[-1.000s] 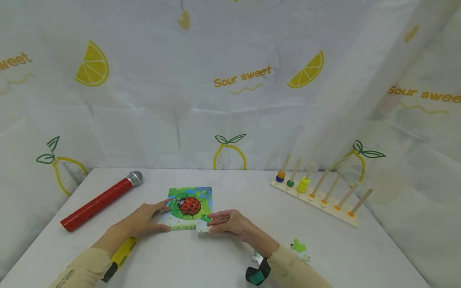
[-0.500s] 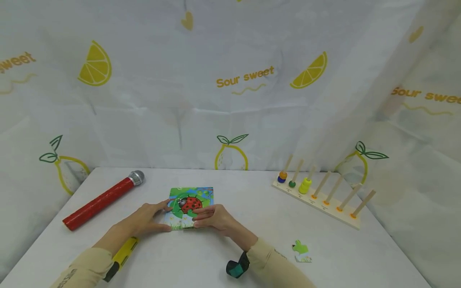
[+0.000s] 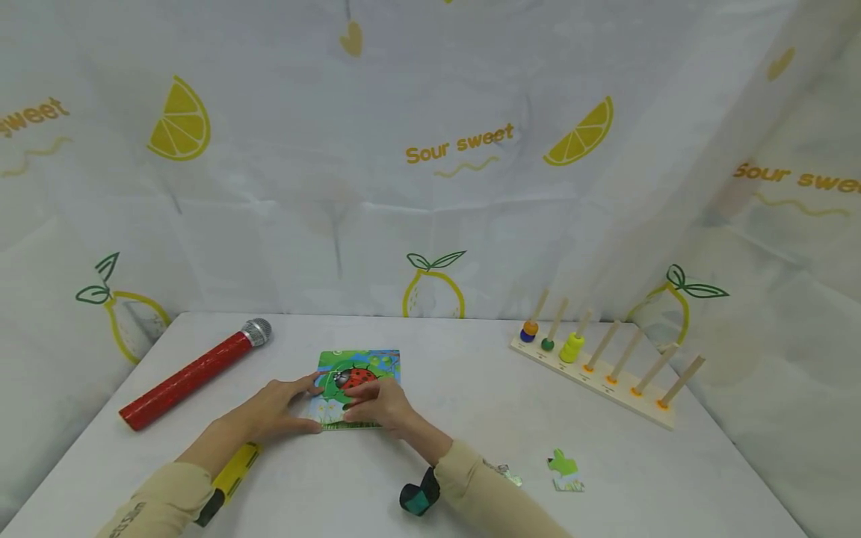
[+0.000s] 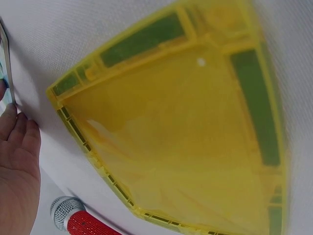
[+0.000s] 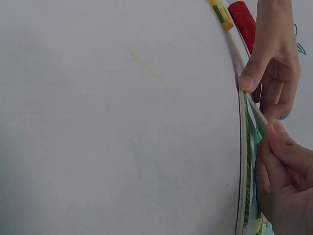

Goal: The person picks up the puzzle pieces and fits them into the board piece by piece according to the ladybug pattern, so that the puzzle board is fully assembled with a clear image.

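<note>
A square ladybug puzzle (image 3: 359,359) lies at the middle left of the table in the head view. At its near left corner my left hand (image 3: 272,411) rests, thumb on the front edge and fingertips on the left side. The left wrist view shows straight fingers (image 4: 18,128) at the board's edge. Over the lower part of the picture, my right hand (image 3: 386,407) covers some of the ladybug. In the right wrist view, thumb and fingers pinch a thin puzzle piece (image 5: 259,116), tilted up from the board beside my left thumb.
A red microphone (image 3: 191,377) lies at left. Beneath my left forearm is a yellow translucent panel (image 3: 235,471). Loose puzzle pieces lie at right, one with a green animal (image 3: 563,467), another (image 3: 507,474) partly behind my sleeve. A wooden peg board with coloured beads (image 3: 599,377) stands farther back.
My right hand has moved left from the puzzle's lower right corner, with the piece, to over its lower middle. The left hand stays in place.
</note>
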`<state>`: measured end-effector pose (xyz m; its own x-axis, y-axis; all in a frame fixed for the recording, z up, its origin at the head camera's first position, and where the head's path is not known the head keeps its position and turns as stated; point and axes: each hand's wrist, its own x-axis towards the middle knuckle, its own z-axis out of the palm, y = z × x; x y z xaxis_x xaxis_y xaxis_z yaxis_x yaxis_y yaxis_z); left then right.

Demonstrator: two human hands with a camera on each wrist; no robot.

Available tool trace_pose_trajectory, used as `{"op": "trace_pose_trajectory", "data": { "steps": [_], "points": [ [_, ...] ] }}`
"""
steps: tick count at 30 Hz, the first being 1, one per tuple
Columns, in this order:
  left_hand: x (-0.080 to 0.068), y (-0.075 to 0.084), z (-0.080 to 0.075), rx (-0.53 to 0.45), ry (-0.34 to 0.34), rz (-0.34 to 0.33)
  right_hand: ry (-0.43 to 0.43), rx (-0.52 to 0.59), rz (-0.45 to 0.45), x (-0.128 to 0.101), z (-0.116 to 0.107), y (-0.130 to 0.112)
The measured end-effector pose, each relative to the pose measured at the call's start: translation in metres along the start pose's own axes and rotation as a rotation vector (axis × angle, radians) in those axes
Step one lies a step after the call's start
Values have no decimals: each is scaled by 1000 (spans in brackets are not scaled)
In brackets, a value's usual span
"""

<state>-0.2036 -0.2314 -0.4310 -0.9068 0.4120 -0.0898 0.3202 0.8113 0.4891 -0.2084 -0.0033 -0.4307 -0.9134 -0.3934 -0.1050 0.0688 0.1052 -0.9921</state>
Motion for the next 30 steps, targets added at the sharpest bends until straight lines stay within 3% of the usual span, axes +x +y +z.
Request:
{"op": "trace_pose_trajectory", "data": {
  "steps": [16,30],
  "points": [
    [0,0,0,-8,8,2,62,-372,-124,7,18,-8],
    [-1,1,1,-17,-5,-34,70,-582,-67,10,22,-15]
  ]
}}
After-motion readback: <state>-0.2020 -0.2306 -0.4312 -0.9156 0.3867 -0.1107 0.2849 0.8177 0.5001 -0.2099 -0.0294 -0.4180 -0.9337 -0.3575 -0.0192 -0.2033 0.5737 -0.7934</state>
